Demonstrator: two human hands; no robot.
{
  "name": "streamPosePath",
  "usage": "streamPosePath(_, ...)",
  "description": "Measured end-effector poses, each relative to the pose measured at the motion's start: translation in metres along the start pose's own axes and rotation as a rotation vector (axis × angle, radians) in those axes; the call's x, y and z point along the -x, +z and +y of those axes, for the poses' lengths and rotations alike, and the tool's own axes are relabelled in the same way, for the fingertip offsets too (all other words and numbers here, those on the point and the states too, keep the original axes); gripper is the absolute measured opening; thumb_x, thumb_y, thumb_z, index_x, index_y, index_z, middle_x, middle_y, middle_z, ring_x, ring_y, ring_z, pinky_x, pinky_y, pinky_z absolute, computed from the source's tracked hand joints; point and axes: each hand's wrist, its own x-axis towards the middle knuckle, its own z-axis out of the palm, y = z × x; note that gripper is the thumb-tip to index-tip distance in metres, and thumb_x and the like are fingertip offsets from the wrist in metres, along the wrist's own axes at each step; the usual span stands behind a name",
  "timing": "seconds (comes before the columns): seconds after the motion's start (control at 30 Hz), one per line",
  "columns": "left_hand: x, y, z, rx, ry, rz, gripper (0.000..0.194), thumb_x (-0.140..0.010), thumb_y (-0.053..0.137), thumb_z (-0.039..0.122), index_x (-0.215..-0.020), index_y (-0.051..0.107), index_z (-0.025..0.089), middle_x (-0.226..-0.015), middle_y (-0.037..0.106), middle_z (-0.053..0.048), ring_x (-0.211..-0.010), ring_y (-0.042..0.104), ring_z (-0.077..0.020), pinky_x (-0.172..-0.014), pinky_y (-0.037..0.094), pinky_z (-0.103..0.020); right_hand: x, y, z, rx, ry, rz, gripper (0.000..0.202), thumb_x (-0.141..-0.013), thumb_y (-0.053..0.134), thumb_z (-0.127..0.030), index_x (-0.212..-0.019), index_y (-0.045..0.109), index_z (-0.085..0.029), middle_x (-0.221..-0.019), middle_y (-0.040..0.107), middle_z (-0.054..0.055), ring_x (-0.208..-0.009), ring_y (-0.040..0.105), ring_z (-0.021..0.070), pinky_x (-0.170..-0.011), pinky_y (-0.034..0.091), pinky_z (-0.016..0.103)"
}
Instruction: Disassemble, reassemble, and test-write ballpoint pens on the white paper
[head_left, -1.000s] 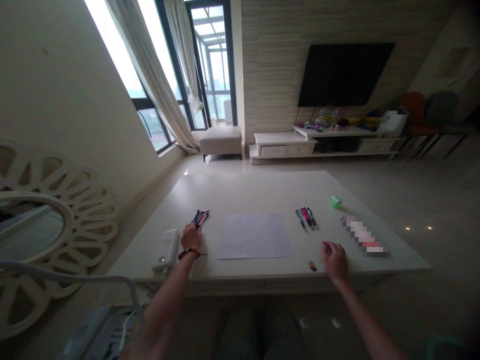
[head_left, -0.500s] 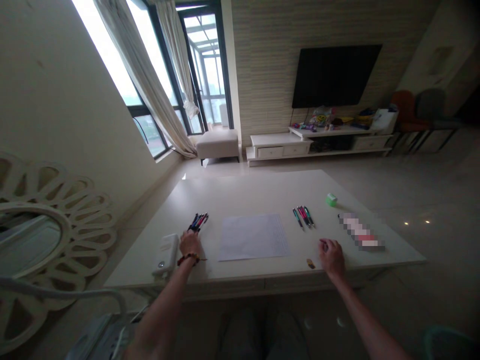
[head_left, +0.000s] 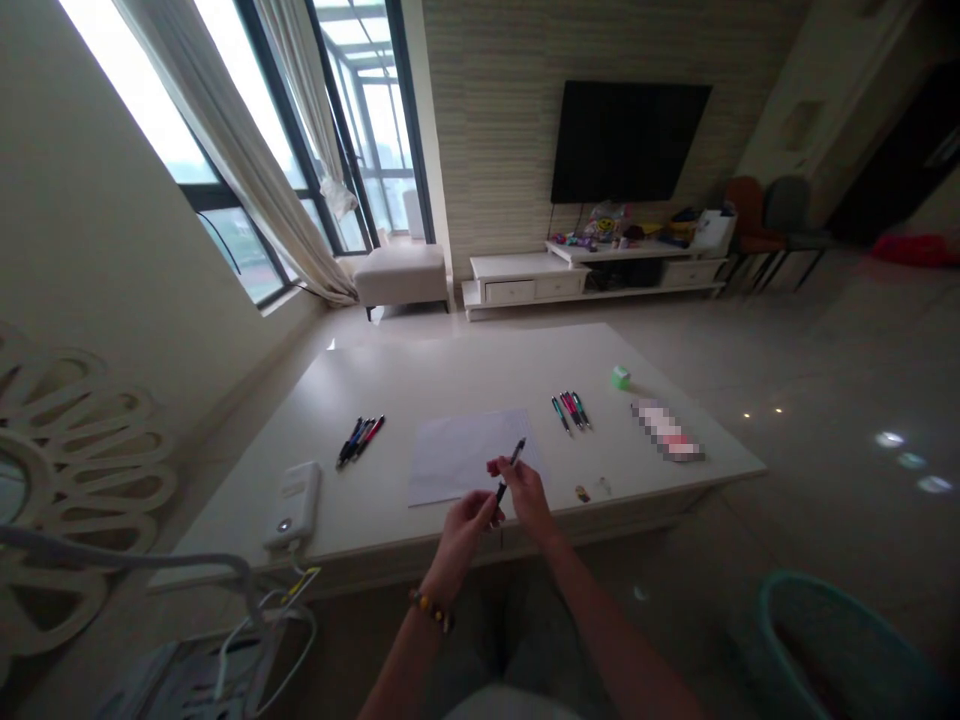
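Note:
Over the front edge of a white sheet of paper point(head_left: 450, 450), both my hands hold one dark pen point(head_left: 517, 452). My left hand point(head_left: 469, 520) pinches its lower end, and my right hand point(head_left: 527, 495) grips it higher up, with the upper tip sticking out past the fingers. A small reddish bit shows by the right fingers; what it is I cannot make out. To the left of the paper lies a bunch of dark, blue and red pens point(head_left: 360, 440). On the right, several green, pink and black pens point(head_left: 574, 410) lie side by side.
A white power bank point(head_left: 298, 505) with a cable lies at the table's left front. Toward the right are a small green-and-white object point(head_left: 621, 378), a blurred-out packet point(head_left: 667, 432) and a small brown scrap point(head_left: 582, 494). A teal-rimmed bin point(head_left: 765, 610) stands on the floor.
My left hand has left the pen bunch on the left and come to the middle with a pen. My right hand has moved left and joined it. The view has shifted right.

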Motion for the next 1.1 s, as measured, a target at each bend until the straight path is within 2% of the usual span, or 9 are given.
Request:
streamPosePath(0.07, 0.009, 0.004, 0.002, -0.156, 0.052, 0.012, 0.037, -0.080, 0.049, 0.048, -0.095, 0.058, 0.015, -0.076, 0.064, -0.007, -0.068, 0.060, -0.0163, -0.061, 0.046, -0.028, 0.003, -0.006, 0.000, 0.075, 0.041, -0.059, 0.048, -0.081, 0.043, -0.057, -0.074, 0.064, -0.014, -0.067, 0.063, 0.005, -0.064, 0.057, 0.0157, -0.058, 0.042, 0.025)
streamPosePath(0.13, 0.017, 0.004, 0.008, -0.411, 0.180, 0.160, 0.035, -0.083, 0.047, 0.039, -0.109, 0.054, 0.017, -0.099, 0.063, -0.011, -0.087, 0.060, -0.0204, -0.074, 0.047, -0.034, 0.009, -0.014, 0.002, 0.213, 0.038, -0.138, 0.047, -0.082, 0.043, -0.055, -0.071, 0.062, -0.014, -0.060, 0.060, 0.003, -0.056, 0.054, 0.0137, -0.053, 0.039, 0.023)
streamPosePath(0.23, 0.024, -0.002, 0.021, -0.869, 0.455, 0.309, 0.040, -0.086, 0.042, 0.023, -0.126, 0.043, 0.025, -0.131, 0.045, -0.010, -0.121, 0.041, -0.0236, -0.099, 0.032, -0.044, 0.020, -0.023, 0.002, 0.462, -0.069, -0.243, 0.035, -0.084, 0.047, -0.044, -0.072, 0.063, -0.016, -0.061, 0.062, 0.003, -0.056, 0.054, 0.0136, -0.054, 0.036, 0.023)
streamPosePath(0.33, 0.022, -0.014, 0.030, -1.186, 0.630, 0.043, 0.042, -0.084, 0.039, 0.012, -0.122, 0.046, 0.028, -0.123, 0.052, -0.005, -0.122, 0.040, -0.0208, -0.107, 0.017, -0.047, 0.025, -0.030, -0.001, 0.641, -0.132, -0.454, 0.024, -0.083, 0.049, -0.033, -0.073, 0.064, -0.016, -0.068, 0.065, 0.005, -0.063, 0.056, 0.0144, -0.057, 0.036, 0.022)
streamPosePath(0.43, 0.014, -0.029, 0.023, -1.233, 0.571, -0.167, 0.028, -0.084, 0.040, 0.012, -0.104, 0.055, 0.024, -0.095, 0.062, -0.002, -0.096, 0.055, -0.0164, -0.099, 0.031, -0.040, 0.022, -0.042, -0.005, 0.681, -0.089, -0.619, 0.024, -0.080, 0.052, -0.033, -0.074, 0.065, -0.015, -0.067, 0.064, 0.004, -0.063, 0.055, 0.0136, -0.055, 0.034, 0.021)
streamPosePath(0.5, 0.010, -0.037, 0.011, -1.182, 0.475, -0.162, 0.019, -0.085, 0.040, 0.017, -0.096, 0.055, 0.022, -0.088, 0.060, -0.002, -0.086, 0.055, -0.0158, -0.085, 0.041, -0.034, 0.018, -0.051, -0.004, 0.644, -0.026, -0.647, 0.029, -0.080, 0.052, -0.038, -0.073, 0.066, -0.014, -0.061, 0.061, 0.002, -0.058, 0.052, 0.0118, -0.051, 0.033, 0.020)
streamPosePath(0.6, 0.005, -0.044, -0.015, -1.069, 0.406, -0.094, 0.020, -0.088, 0.036, 0.020, -0.099, 0.052, 0.021, -0.090, 0.060, -0.004, -0.086, 0.056, -0.0163, -0.079, 0.043, -0.031, 0.013, -0.057, 0.010, 0.505, 0.070, -0.575, 0.037, -0.081, 0.049, -0.045, -0.070, 0.065, -0.013, -0.052, 0.054, -0.001, -0.048, 0.046, 0.0091, -0.047, 0.032, 0.019)
streamPosePath(0.8, -0.016, -0.049, -0.055, -1.083, 0.320, -0.089, 0.040, -0.086, 0.032, 0.011, -0.124, 0.039, 0.017, -0.128, 0.048, -0.011, -0.126, 0.034, -0.0216, -0.103, 0.025, -0.046, 0.012, -0.036, 0.062, 0.222, 0.238, -0.226, 0.052, -0.076, 0.043, -0.062, -0.068, 0.060, -0.013, -0.043, 0.047, -0.003, -0.036, 0.042, 0.0087, -0.038, 0.031, 0.020)
streamPosePath(1.1, -0.072, -0.064, -0.039, -1.145, 0.312, -0.097, 0.040, -0.083, 0.037, 0.010, -0.119, 0.047, 0.023, -0.123, 0.054, -0.009, -0.123, 0.040, -0.0195, -0.101, 0.029, -0.041, 0.010, -0.030, 0.076, 0.017, 0.303, -0.052, 0.057, -0.069, 0.044, -0.071, -0.066, 0.053, -0.015, -0.041, 0.046, -0.005, -0.030, 0.040, 0.0077, -0.031, 0.029, 0.019)
